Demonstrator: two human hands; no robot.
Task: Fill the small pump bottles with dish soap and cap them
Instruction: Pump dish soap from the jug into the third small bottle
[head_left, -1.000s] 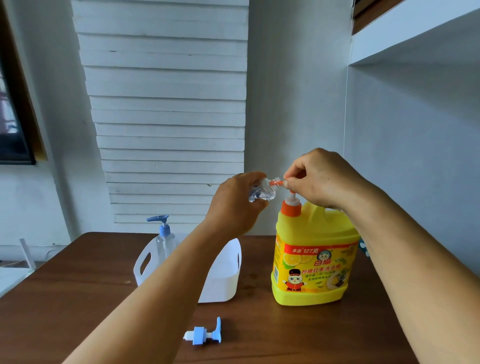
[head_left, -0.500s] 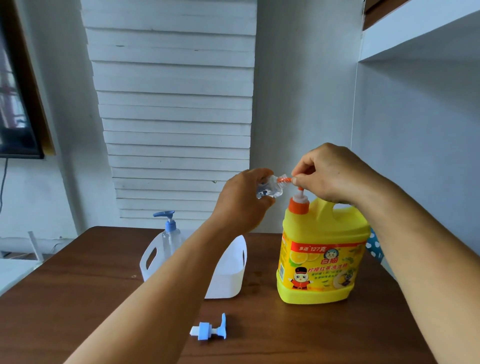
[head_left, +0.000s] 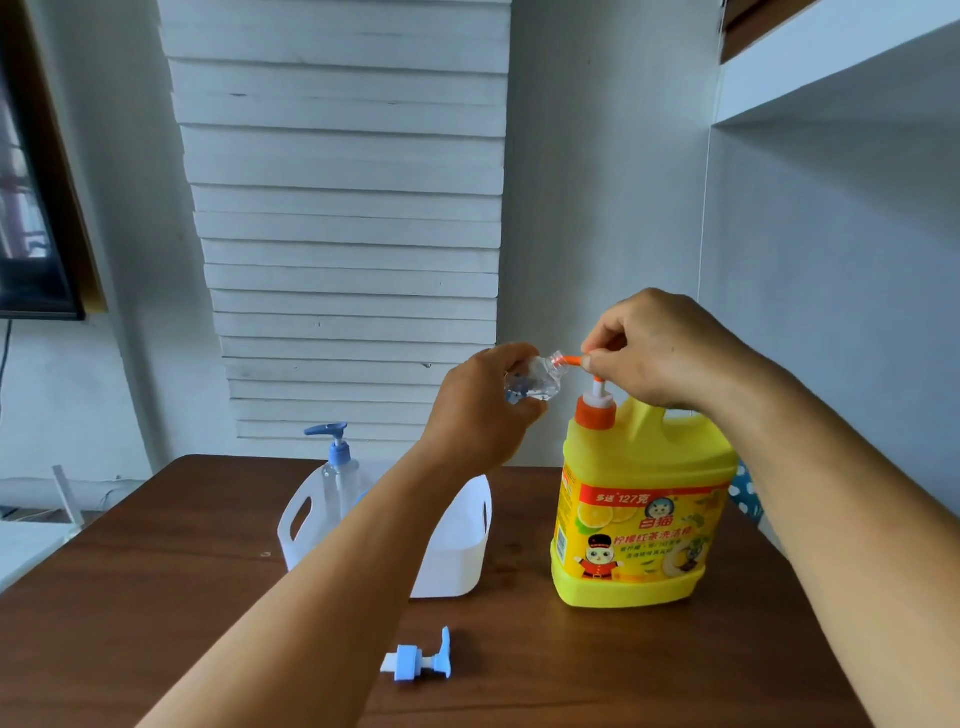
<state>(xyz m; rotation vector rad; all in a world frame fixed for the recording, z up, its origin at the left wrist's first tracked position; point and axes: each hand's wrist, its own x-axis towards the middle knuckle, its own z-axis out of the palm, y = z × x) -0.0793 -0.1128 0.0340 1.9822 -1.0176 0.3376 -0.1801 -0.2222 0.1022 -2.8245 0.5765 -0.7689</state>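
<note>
1. At the far left of the brown wooden table (head_left: 156, 597), a clear pump bottle with a blue pump head (head_left: 340, 470) stands upright in a white plastic caddy with handle slots (head_left: 467, 545).
2. On the near table lies a loose blue-and-white pump cap (head_left: 421, 660), on its side and well apart from both hands.
3. The left hand (head_left: 483, 410) curls round a small clear plastic bottle (head_left: 535, 376), tipped so its long axis runs nearly level and its mouth points right.
4. That mouth meets the orange spout (head_left: 569, 359) of the pump; whether the spout sits inside the mouth cannot be told.
5. The right hand (head_left: 660, 353) rests its curled fingers on the pump head of the large yellow dish soap jug (head_left: 639, 519), which stands upright at the right.
6. The coming press likely turns on keeping mouth and spout in line.
</note>
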